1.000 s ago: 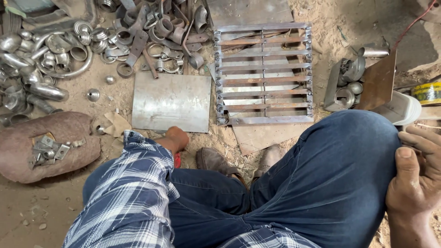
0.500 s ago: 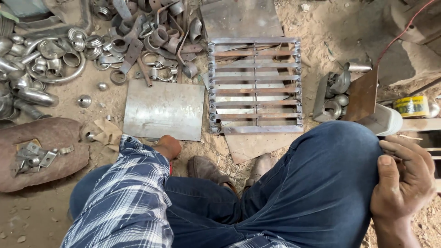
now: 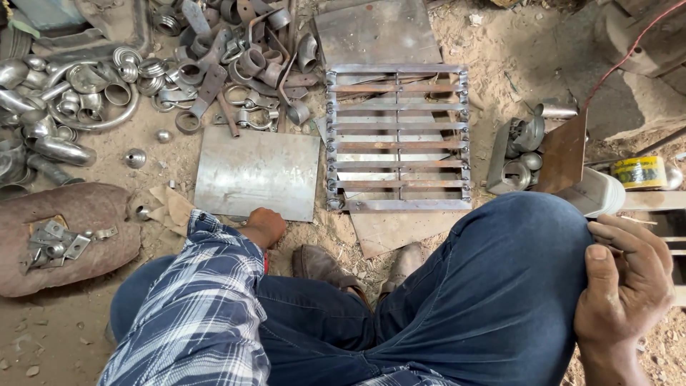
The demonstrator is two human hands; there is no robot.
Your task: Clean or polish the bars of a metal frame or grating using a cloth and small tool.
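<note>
Seated on sandy ground, the person's left hand (image 3: 266,226) gripped the near edge of a flat steel sheet (image 3: 257,173) beside the already-welded slatted grille (image 3: 397,137); the right hand (image 3: 623,282) rested empty, fingers loosely curled, on a knee.

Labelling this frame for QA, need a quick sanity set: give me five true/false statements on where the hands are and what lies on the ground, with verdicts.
1. The left hand is at the near edge of the flat grey sheet-metal plate. True.
2. The right hand grips the welded steel grille with horizontal slats. False: it rests by the blue-trousered knee, apart from the grille.
3. The grille lies to the right of the plate. True.
4. The heap of metal rings and pipe fittings sits on the grille. False: it lies on the sandy ground, up and left of the plate.
5. The yellow roll of tape lies beside the left hand. False: it is at the far right.
</note>
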